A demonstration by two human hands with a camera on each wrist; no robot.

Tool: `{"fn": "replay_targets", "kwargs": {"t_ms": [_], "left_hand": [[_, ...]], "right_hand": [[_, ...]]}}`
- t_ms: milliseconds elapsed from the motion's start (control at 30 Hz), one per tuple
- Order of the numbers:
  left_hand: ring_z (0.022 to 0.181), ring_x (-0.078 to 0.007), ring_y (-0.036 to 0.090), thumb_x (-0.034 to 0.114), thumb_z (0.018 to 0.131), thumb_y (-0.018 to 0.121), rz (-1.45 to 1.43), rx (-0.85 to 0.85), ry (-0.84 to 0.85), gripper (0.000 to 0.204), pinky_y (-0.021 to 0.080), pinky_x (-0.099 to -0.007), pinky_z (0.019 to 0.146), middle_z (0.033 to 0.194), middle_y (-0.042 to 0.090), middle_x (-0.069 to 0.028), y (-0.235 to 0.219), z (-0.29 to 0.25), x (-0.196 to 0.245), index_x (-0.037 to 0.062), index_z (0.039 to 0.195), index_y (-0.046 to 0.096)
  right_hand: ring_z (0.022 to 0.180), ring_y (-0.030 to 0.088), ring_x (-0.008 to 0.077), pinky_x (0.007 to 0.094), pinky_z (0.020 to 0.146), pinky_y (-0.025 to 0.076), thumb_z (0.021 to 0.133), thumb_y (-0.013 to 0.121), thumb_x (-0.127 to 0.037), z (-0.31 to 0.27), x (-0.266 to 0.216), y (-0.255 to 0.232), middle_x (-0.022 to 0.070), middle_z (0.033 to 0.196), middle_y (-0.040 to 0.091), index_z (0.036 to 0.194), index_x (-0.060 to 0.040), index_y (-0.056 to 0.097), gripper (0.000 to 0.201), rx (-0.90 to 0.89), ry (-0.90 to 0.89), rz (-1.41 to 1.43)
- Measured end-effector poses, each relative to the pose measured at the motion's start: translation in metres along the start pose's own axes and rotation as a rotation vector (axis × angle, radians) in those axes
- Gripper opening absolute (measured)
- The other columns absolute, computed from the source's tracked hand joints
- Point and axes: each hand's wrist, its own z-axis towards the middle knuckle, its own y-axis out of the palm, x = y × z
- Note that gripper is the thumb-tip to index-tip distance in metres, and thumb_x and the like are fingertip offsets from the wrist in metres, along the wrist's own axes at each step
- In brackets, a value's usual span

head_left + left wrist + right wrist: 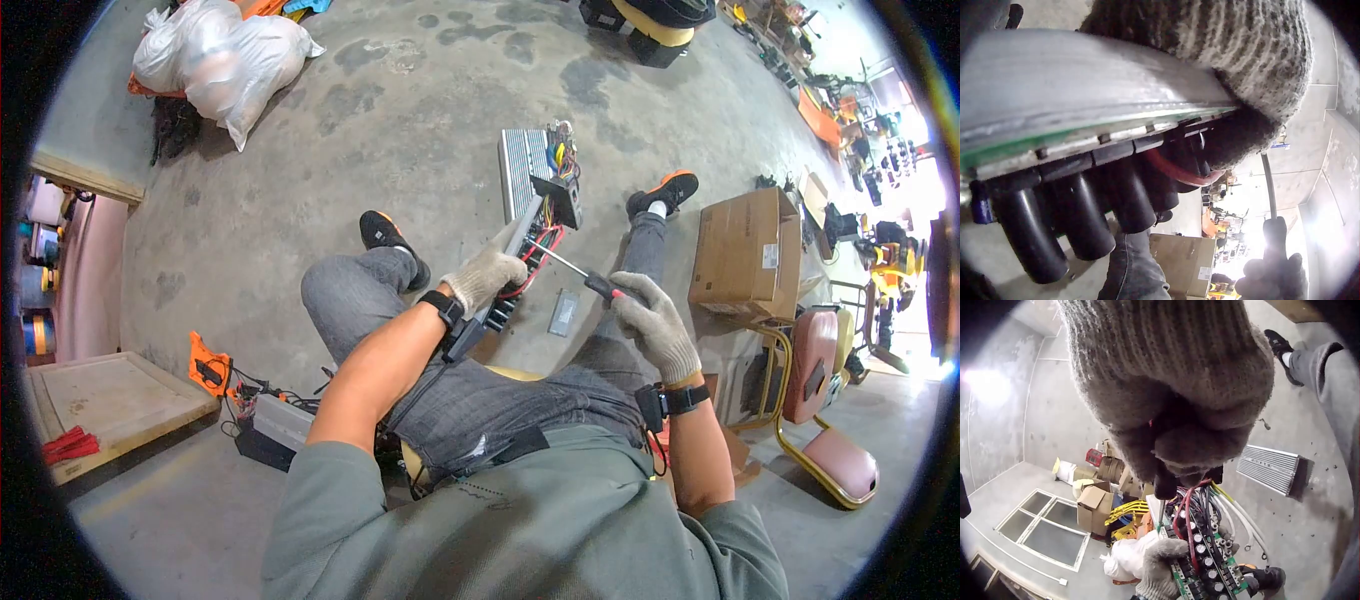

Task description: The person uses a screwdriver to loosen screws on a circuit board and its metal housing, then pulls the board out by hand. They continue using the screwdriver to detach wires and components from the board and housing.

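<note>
In the head view my gloved left hand [486, 278] grips a circuit board [1200, 565] by its grey metal plate [1085, 81], tilted above my lap. Black cylindrical capacitors [1085, 219] line the board, and a red wire [545, 262] loops along it. My gloved right hand [655, 325] holds a screwdriver [598, 284] by its dark handle. The shaft points left, its tip right at the board beside the left hand. Beyond the board, a finned metal housing [518, 165] with coloured wires [565, 160] lies on the floor.
A small grey plate [563, 312] lies on the concrete between my legs. To the right stand a cardboard box [735, 250] and a chair [808, 365]. White bags [215, 70] sit far left; a wooden panel [120, 400] and another metal unit [280, 420] are nearer left.
</note>
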Motion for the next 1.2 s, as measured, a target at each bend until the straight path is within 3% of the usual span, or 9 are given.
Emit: {"fn": "replay_targets", "kwargs": {"t_ms": [567,700,867,933,967,1033,1067,1133,1200], "left_hand": [[0.072,-0.0137,0.052,0.006,0.074,0.061,0.006,0.019,0.027,0.09,0.048,-0.0287,0.066,0.091,0.058,-0.0037,0.0,0.001,-0.005,0.0072,0.162,0.039],[0.074,-0.0135,0.053,0.005,0.074,0.061,-0.039,0.014,-0.016,0.092,0.049,-0.0275,0.068,0.094,0.059,-0.004,0.003,-0.001,-0.001,0.0079,0.163,0.037],[0.088,-0.0179,0.059,0.004,0.072,0.06,0.097,-0.002,-0.03,0.098,0.051,-0.029,0.079,0.109,0.064,-0.0092,0.002,-0.004,0.008,0.0103,0.166,0.033],[0.09,-0.0193,0.059,0.004,0.071,0.06,0.122,0.004,-0.071,0.099,0.051,-0.0301,0.081,0.111,0.064,-0.0102,0.007,-0.01,0.022,0.0118,0.166,0.032],[0.092,-0.0207,0.06,0.004,0.071,0.06,0.147,0.011,-0.112,0.101,0.051,-0.0311,0.083,0.114,0.064,-0.0112,0.008,-0.011,0.026,0.0133,0.167,0.031],[0.093,-0.0211,0.06,0.004,0.071,0.06,0.115,-0.002,-0.043,0.102,0.051,-0.0315,0.083,0.114,0.064,-0.0117,0.006,-0.003,0.01,0.0148,0.167,0.03],[0.093,-0.0215,0.06,0.004,0.07,0.06,0.084,-0.016,0.029,0.103,0.051,-0.0319,0.083,0.114,0.065,-0.0121,0.003,0.002,0.0,0.0162,0.168,0.029],[0.093,-0.0219,0.061,0.004,0.071,0.06,0.104,-0.009,0.03,0.103,0.051,-0.0321,0.083,0.115,0.065,-0.0131,0.001,0.003,-0.004,0.017,0.168,0.029],[0.093,-0.0222,0.061,0.005,0.071,0.06,0.124,-0.004,0.03,0.103,0.051,-0.0323,0.084,0.115,0.065,-0.0141,0.002,-0.001,0.005,0.0178,0.168,0.029]], "right_hand": [[0.071,0.055,0.0077,0.0242,0.062,0.045,0.099,0.069,-0.024,0.002,0.005,-0.002,0.0051,0.097,0.071,0.135,0.001,0.062,0.044,-0.024,0.015,0.088],[0.065,0.052,0.0048,0.0198,0.052,0.039,0.101,0.068,-0.027,0.004,0.006,-0.006,0.0032,0.09,0.067,0.135,-0.0006,0.062,0.044,-0.072,0.102,0.26],[0.052,0.045,0.0031,0.0174,0.04,0.031,0.106,0.063,-0.04,0.007,0.01,-0.02,0.0052,0.089,0.065,0.132,-0.0041,0.061,0.044,-0.211,0.244,0.487],[0.046,0.041,0.0023,0.0177,0.036,0.028,0.107,0.059,-0.045,0.012,0.014,-0.028,0.0037,0.087,0.066,0.126,-0.0073,0.062,0.043,-0.22,0.443,0.526],[0.046,0.041,0.0023,0.0177,0.036,0.028,0.107,0.059,-0.045,0.014,0.016,-0.03,0.0037,0.087,0.066,0.126,-0.0073,0.062,0.043,-0.221,0.444,0.526],[0.044,0.039,0.0027,0.0195,0.037,0.029,0.106,0.058,-0.046,0.013,0.008,-0.024,-0.004,0.065,0.054,0.126,-0.0102,0.066,0.042,-0.167,0.455,0.408],[0.044,0.039,0.0027,0.0195,0.037,0.029,0.106,0.058,-0.046,0.011,0.003,-0.021,-0.004,0.065,0.054,0.126,-0.0102,0.066,0.042,-0.169,0.457,0.407],[0.045,0.041,0.0025,0.0191,0.037,0.03,0.106,0.057,-0.047,0.008,-0.003,-0.016,-0.0024,0.07,0.058,0.126,-0.0089,0.065,0.043,-0.175,0.284,0.18],[0.045,0.04,0.0024,0.0193,0.037,0.03,0.106,0.057,-0.047,0.012,0.01,-0.014,-0.0019,0.072,0.059,0.126,-0.0086,0.066,0.044,-0.143,0.236,0.176]]}}
